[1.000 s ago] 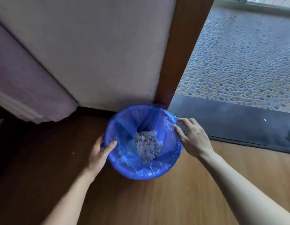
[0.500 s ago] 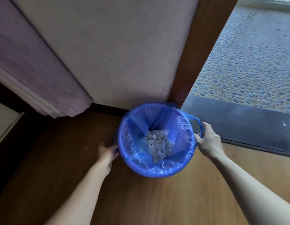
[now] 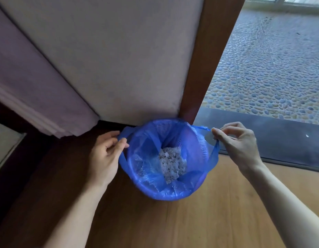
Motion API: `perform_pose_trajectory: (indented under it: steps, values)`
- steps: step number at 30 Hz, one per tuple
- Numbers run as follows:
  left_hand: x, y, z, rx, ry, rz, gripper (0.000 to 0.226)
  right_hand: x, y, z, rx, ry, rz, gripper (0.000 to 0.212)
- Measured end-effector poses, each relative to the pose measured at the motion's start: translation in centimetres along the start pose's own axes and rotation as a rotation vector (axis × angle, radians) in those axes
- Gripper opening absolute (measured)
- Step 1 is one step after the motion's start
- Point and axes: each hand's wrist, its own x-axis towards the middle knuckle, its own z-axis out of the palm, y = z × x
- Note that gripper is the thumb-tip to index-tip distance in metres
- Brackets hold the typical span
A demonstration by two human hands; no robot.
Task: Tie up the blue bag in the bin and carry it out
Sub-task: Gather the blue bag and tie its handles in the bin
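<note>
A blue plastic bag (image 3: pixel 148 158) lines a round bin on the wooden floor, its edge folded over the bin's rim so the bin itself is hidden. Pale grey shredded scraps (image 3: pixel 171 163) lie at the bottom of the bag. My left hand (image 3: pixel 106 154) pinches the bag's left handle loop at the rim. My right hand (image 3: pixel 239 140) pinches the right handle loop and holds it stretched out sideways from the rim.
The bin stands against a pale wall (image 3: pixel 119 59) beside a brown door frame (image 3: pixel 208 59). A dark threshold (image 3: pixel 280 136) leads to a pebble-patterned floor (image 3: pixel 271 68) on the right. A purple curtain (image 3: pixel 30 86) hangs at the left. Wooden floor (image 3: pixel 208 221) lies in front.
Both hands went from resting on the bin's rim to gripping the bag's two handle loops. The loops are now pulled off the rim and out to each side.
</note>
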Motion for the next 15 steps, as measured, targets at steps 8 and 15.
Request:
perform_pose_trajectory:
  steps: [8,15]
  values:
    - [-1.2,0.9,0.3,-0.178,-0.146,-0.158,0.022,-0.5,-0.4,1.7,0.377,-0.027,0.267,0.029]
    - [-1.2,3.9,2.6,-0.337,-0.264,-0.201,0.015,-0.3,-1.5,3.3,0.416,-0.172,0.253,0.018]
